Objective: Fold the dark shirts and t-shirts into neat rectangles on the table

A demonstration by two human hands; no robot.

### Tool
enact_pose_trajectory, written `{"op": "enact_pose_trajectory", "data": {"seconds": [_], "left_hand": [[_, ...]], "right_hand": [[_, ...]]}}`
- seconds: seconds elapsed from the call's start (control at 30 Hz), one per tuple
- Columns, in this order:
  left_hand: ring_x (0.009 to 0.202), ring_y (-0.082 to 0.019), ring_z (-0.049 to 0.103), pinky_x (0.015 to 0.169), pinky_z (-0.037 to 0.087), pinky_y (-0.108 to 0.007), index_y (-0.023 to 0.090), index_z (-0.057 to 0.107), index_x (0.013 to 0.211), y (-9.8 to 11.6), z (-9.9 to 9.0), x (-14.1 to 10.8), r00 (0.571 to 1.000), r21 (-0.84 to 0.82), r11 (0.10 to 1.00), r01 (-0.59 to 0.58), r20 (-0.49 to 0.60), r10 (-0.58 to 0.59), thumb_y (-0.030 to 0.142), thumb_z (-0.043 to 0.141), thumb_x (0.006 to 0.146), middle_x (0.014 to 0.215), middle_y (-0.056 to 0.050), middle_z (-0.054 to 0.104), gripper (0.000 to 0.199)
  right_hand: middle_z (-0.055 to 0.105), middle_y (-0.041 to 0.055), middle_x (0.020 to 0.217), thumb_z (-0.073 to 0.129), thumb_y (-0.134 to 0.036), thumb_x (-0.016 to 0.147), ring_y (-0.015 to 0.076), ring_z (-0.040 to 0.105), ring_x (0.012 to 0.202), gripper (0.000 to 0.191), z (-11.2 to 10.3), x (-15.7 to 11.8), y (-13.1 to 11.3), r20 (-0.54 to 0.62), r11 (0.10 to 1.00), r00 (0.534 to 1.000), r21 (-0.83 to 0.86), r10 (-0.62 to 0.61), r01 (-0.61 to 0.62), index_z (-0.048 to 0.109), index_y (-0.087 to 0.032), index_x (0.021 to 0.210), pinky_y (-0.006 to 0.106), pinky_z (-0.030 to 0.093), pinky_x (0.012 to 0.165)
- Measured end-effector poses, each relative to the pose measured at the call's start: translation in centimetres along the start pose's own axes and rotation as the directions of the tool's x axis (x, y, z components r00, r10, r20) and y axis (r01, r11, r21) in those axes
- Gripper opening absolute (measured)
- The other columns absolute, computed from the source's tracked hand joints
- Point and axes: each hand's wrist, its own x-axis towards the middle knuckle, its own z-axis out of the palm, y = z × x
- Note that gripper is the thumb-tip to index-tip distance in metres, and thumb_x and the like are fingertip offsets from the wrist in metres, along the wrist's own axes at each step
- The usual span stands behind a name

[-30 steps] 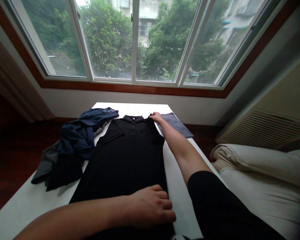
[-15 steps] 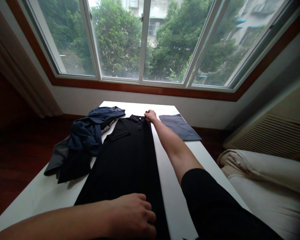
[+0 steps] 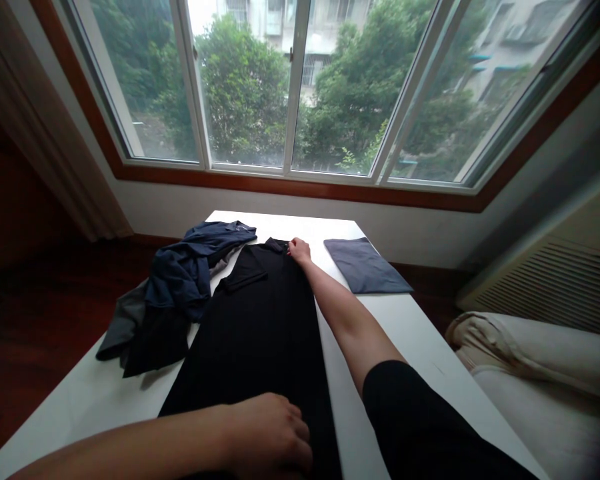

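- Lying rumpled along the left of the white table (image 3: 425, 327): a heap of clothes (image 3: 177, 277), navy, grey and black.
- Mid-table, the black shirt (image 3: 255, 327) lies spread, collar (image 3: 277, 245) toward the window (image 3: 245, 100).
- Left hand (image 3: 275, 433): fingers curled in at the shirt's near part; whether they grip cloth, I cannot tell.
- Right hand (image 3: 300, 251): closed on the shirt's edge, just beside the collar.
- Farther right, a folded grey cloth (image 3: 367, 265) lies flat, apart from the shirt.
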Motion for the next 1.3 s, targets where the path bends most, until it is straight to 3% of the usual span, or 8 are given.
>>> {"op": "enact_pose_trajectory", "data": {"seconds": [0.1, 0.2, 0.3, 0.47, 0.6, 0.87, 1.1, 1.3], "left_hand": [[0.104, -0.025, 0.065, 0.082, 0.052, -0.038, 0.022, 0.067, 0.114, 0.0, -0.1, 0.8, 0.988, 0.052, 0.992, 0.113, -0.107, -0.107, 0.047, 0.057, 0.098, 0.115, -0.006, 0.069, 0.032], [0.139, -0.032, 0.049, 0.108, 0.046, -0.051, 0.020, 0.053, 0.145, 0.2, 0.3, 1.2, 0.987, 0.054, 0.996, 0.065, -0.147, -0.056, 0.053, 0.052, 0.101, 0.152, -0.014, 0.052, 0.056], [0.153, -0.034, 0.032, 0.118, 0.037, -0.058, 0.019, 0.038, 0.160, 0.1, 1.7, 1.1, 0.991, 0.065, 0.998, 0.022, -0.130, -0.014, 0.051, 0.047, 0.103, 0.167, -0.016, 0.034, 0.066], [0.153, -0.032, 0.036, 0.118, 0.039, -0.058, 0.023, 0.035, 0.162, -0.6, 4.2, 1.2, 0.990, 0.105, 0.994, 0.006, -0.142, 0.009, 0.039, 0.044, 0.106, 0.168, -0.014, 0.033, 0.060], [0.154, -0.032, 0.034, 0.119, 0.038, -0.058, 0.023, 0.034, 0.163, -1.3, 4.2, 1.6, 0.989, 0.100, 0.995, -0.009, -0.147, 0.024, 0.040, 0.043, 0.106, 0.169, -0.013, 0.031, 0.061], [0.158, -0.033, 0.025, 0.122, 0.032, -0.060, 0.020, 0.028, 0.165, -2.2, 3.1, 3.0, 0.992, 0.033, 0.999, -0.010, -0.123, 0.014, 0.049, 0.049, 0.102, 0.172, -0.014, 0.020, 0.073], [0.151, -0.028, 0.040, 0.117, 0.043, -0.052, 0.023, 0.045, 0.157, -1.3, 4.8, 4.5, 0.980, 0.224, 0.975, -0.006, -0.194, 0.050, 0.038, 0.036, 0.109, 0.165, -0.010, 0.040, 0.052], [0.151, -0.023, 0.040, 0.112, 0.049, -0.046, 0.029, 0.049, 0.155, -0.6, 7.0, 4.8, 0.961, 0.418, 0.909, -0.009, -0.247, 0.123, 0.030, 0.031, 0.110, 0.166, -0.003, 0.039, 0.048]], "right_hand": [[0.070, 0.0134, 0.130, 0.041, -0.034, 0.106, 0.0255, 0.064, 0.123, 0.038, 0.3, -0.7, 0.9, -0.027, 0.996, 0.998, -0.073, -0.053, 0.051, 0.069, -0.020, 0.127, 0.034, 0.045, 0.108], [0.060, 0.0116, 0.146, 0.045, -0.035, 0.104, 0.0257, 0.054, 0.137, 0.040, 1.0, -1.6, 1.8, 0.034, 0.984, 0.991, -0.124, -0.126, 0.129, 0.067, -0.021, 0.135, 0.033, 0.037, 0.117], [0.045, 0.0069, 0.162, 0.051, -0.044, 0.102, 0.0249, 0.036, 0.152, 0.051, 2.1, -2.1, 2.9, 0.122, 0.966, 0.975, -0.160, -0.185, 0.203, 0.057, -0.025, 0.149, 0.032, 0.026, 0.124], [0.019, 0.0069, 0.173, 0.035, -0.061, 0.106, 0.0286, 0.015, 0.160, 0.067, 3.7, -1.4, 4.4, 0.235, 0.938, 0.956, -0.253, -0.178, 0.237, 0.031, -0.029, 0.165, 0.045, 0.016, 0.128], [0.013, 0.0103, 0.174, 0.030, -0.067, 0.104, 0.0294, 0.009, 0.161, 0.077, 4.3, -0.3, 5.1, 0.232, 0.946, 0.963, -0.258, -0.136, 0.196, 0.023, -0.024, 0.167, 0.047, 0.011, 0.128], [0.012, 0.0126, 0.174, 0.028, -0.073, 0.102, 0.0298, 0.009, 0.161, 0.084, 3.9, 1.2, 5.9, 0.215, 0.943, 0.970, -0.286, -0.111, 0.171, 0.024, -0.020, 0.167, 0.047, 0.009, 0.128], [0.010, 0.0165, 0.173, 0.031, -0.078, 0.098, 0.0303, 0.010, 0.160, 0.094, 3.6, 2.3, 6.7, 0.226, 0.952, 0.972, -0.277, -0.070, 0.133, 0.021, -0.015, 0.167, 0.044, 0.010, 0.128], [0.013, 0.0145, 0.173, 0.032, -0.075, 0.099, 0.0304, 0.008, 0.161, 0.087, 2.5, 3.2, 8.2, 0.234, 0.960, 0.972, -0.264, -0.033, 0.096, 0.025, -0.020, 0.167, 0.048, 0.010, 0.127]]}}
